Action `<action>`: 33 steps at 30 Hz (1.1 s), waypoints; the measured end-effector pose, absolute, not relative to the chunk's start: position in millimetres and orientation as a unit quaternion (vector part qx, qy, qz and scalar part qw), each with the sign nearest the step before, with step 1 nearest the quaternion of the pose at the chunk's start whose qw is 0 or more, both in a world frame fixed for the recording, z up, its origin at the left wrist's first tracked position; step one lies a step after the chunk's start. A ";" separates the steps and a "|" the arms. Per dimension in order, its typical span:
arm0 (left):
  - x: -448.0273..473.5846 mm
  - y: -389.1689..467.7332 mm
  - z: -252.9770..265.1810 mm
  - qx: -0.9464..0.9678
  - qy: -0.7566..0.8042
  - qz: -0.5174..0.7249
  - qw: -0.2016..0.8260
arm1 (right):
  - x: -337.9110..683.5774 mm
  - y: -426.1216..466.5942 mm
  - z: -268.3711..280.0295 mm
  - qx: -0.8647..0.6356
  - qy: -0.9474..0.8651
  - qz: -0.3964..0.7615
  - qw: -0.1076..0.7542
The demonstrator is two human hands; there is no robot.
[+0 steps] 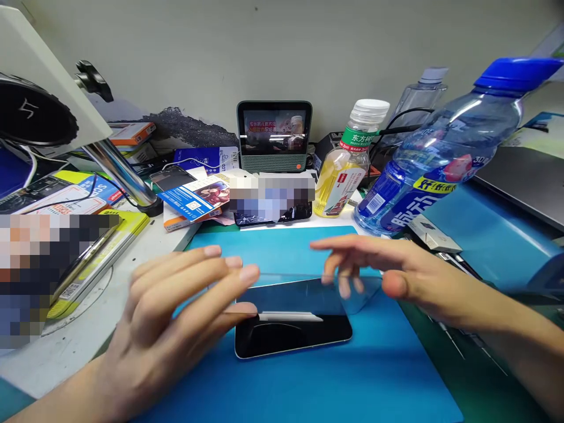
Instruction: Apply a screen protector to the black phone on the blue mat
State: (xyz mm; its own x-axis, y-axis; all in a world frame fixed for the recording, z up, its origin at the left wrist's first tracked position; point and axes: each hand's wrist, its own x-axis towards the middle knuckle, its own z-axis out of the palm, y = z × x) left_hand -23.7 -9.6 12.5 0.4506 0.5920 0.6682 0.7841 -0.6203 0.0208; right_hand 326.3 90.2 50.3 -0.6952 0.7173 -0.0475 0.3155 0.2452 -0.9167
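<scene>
A tablet (295,338) with a dark, glossy screen and a thin silver edge lies on the blue mat (317,388). A white streak reflects in its screen. Tilted just above the tablet is a clear screen protector (363,299), its outline faint against the mat. At its left end, my left hand (176,311) grips the protector between thumb and fingers, partly covering it. The thumb of my right hand (374,264) is at the protector's right edge, the index finger stretched out and the other fingertips seen through or beside the clear sheet.
Behind the mat stand a smart display (275,138), a phone (273,217), a yellow drink bottle (346,170) and a large blue-capped bottle (436,153). Boxes (194,202) and a lamp stand (127,170) crowd the left. Thin tools (449,341) lie at right.
</scene>
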 end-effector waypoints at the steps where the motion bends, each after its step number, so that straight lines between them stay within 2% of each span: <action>1: -17.5 -7.2 16.4 -0.836 -0.428 -0.326 0.112 | 325.9 88.8 49.6 -0.347 -0.779 0.459 0.249; 3: -8.3 -4.4 20.3 -0.819 -0.472 -0.327 0.018 | 326.4 86.5 48.2 -0.341 -0.790 0.386 0.331; 4: -5.5 -3.7 20.8 -0.807 -0.494 -0.322 -0.034 | 327.1 85.5 47.8 -0.330 -0.802 0.359 0.346; 7: -3.0 -2.7 20.5 -0.766 -0.541 -0.300 -0.175 | 327.3 83.3 47.6 -0.302 -0.855 0.296 0.301; 10: -3.4 -1.7 21.0 -0.738 -0.554 -0.292 -0.251 | 323.7 82.2 45.8 -0.294 -0.898 0.222 0.239; 23: -3.2 -2.0 19.2 -0.721 -0.562 -0.296 -0.277 | 322.9 82.2 43.5 -0.289 -0.906 0.208 0.229; 33: 3.2 -5.1 6.9 -0.748 -0.532 -0.230 -0.323 | 321.2 76.7 44.6 -0.313 -0.900 0.291 0.087</action>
